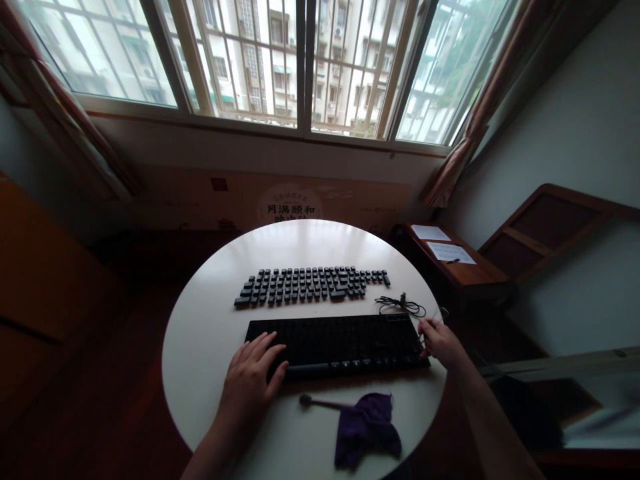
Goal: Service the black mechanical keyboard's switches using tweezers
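A black keyboard (330, 339) lies on the round white table (200, 340), most of its keycaps off and a few still along its front edge at the right. My left hand (255, 370) rests on its left front corner, fingers spread and lying flat. At the keyboard's right end, my right hand (439, 341) is closed in a pinch on a thin wire tool that looks like a keycap puller (443, 312). Its lower end is hard to make out. Behind the keyboard, the removed keycaps (305, 283) stand in rows. A coiled cable (400, 305) lies behind the right end.
In front of the keyboard lie a small brush (320, 402) and a purple cloth (367, 430) that touches its handle. A wooden side table (475, 267) at the right bears papers (445, 251) and a pen. Windows and curtains stand behind the table.
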`<state>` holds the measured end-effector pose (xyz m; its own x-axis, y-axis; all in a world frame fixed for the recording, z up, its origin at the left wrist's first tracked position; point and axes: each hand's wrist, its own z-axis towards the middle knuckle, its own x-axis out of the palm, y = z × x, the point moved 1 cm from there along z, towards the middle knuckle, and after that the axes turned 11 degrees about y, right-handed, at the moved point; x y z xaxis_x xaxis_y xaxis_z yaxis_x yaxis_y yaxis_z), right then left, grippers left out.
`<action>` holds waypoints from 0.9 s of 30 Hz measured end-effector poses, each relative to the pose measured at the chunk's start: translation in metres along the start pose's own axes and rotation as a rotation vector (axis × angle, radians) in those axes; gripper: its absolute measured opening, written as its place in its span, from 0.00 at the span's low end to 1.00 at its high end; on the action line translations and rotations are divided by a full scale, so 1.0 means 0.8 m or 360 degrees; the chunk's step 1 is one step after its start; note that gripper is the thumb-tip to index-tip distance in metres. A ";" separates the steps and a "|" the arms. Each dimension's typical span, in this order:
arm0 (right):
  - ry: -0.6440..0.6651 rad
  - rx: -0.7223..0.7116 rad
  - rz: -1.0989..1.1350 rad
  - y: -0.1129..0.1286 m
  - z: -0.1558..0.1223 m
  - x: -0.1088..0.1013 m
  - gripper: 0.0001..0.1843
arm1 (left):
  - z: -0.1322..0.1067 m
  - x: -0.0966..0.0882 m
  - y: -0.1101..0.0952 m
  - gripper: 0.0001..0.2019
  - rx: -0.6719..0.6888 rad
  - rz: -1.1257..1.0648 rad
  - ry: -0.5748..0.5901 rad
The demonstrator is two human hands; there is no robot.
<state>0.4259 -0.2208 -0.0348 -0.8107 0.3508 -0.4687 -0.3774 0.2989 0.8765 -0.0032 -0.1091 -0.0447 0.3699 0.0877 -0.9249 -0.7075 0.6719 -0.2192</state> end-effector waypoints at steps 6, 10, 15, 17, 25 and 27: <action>-0.0189 -0.0092 -0.0122 0.003 -0.036 0.013 0.22 | -0.003 -0.002 0.001 0.16 0.0019 0.0057 0.0023; -0.0241 -0.0139 -0.0158 0.004 -0.049 0.017 0.24 | -0.004 -0.005 -0.001 0.18 0.0030 0.0096 0.0067; -0.0247 -0.0129 -0.0169 0.003 -0.047 0.015 0.21 | -0.002 -0.007 -0.003 0.21 0.0021 0.0122 0.0110; -0.0251 -0.0117 -0.0166 0.002 -0.044 0.014 0.21 | -0.001 -0.007 -0.005 0.22 0.0009 0.0113 0.0121; -0.0214 -0.0094 -0.0126 -0.002 -0.034 0.010 0.22 | -0.001 -0.007 -0.005 0.23 0.0006 0.0105 0.0129; -0.0172 -0.0096 -0.0120 -0.001 -0.031 0.008 0.22 | -0.001 -0.006 -0.004 0.23 0.0010 0.0103 0.0131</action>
<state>0.4099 -0.2406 -0.0359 -0.7271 0.4240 -0.5399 -0.4646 0.2751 0.8417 -0.0034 -0.1120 -0.0396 0.2726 0.0704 -0.9596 -0.7244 0.6714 -0.1565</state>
